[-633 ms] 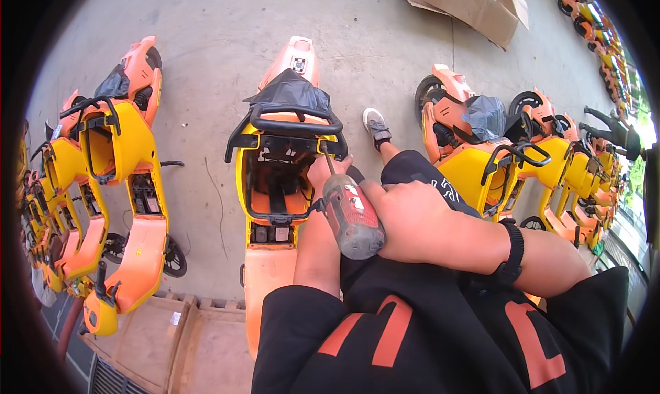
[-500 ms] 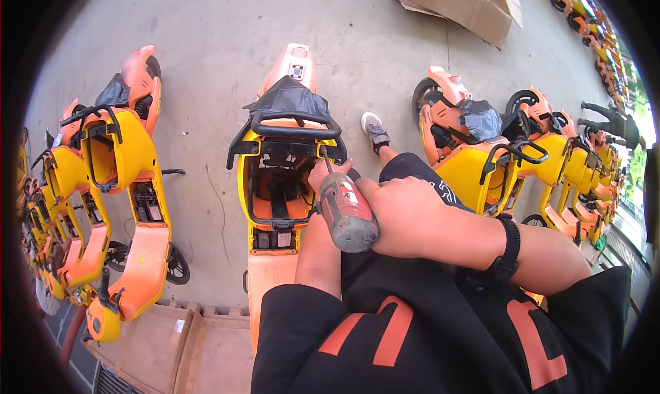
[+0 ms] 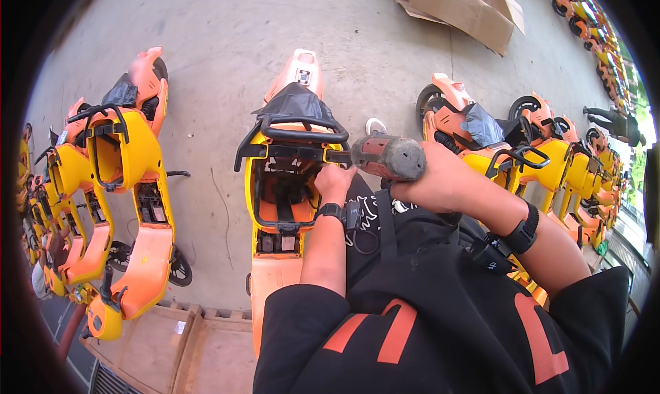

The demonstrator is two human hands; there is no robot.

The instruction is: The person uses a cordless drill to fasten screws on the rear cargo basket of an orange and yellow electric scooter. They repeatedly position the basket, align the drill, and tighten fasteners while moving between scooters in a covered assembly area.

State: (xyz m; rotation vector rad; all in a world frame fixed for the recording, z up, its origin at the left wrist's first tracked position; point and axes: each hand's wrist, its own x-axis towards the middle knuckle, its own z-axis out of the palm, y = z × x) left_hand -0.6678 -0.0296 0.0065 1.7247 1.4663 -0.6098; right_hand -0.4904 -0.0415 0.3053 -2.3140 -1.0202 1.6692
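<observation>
In front of me stands an orange and yellow scooter (image 3: 278,270) with its seat compartment uncovered and a black rail (image 3: 302,134) at its far end. My right hand (image 3: 443,177) is wrapped round a worn red and grey power drill (image 3: 388,157). The drill lies nearly level, its front end toward the scooter's right side, just under the rail. My left hand (image 3: 335,183) is closed at the right rim of the compartment, fingertips close to the drill's front. Whatever those fingers pinch is too small to make out. A dark plastic cover (image 3: 297,102) drapes over the part beyond the rail.
Rows of similar scooters stand to the left (image 3: 130,153) and right (image 3: 474,143). A cardboard box (image 3: 460,9) lies on the concrete floor at the far right. Wooden pallets (image 3: 155,329) are at the lower left. Another person (image 3: 614,124) is at the far right edge.
The drill has swung from pointing away to pointing left, and my right hand has moved farther off and to the right. My left hand, partly hidden behind the drill before, now shows more fully.
</observation>
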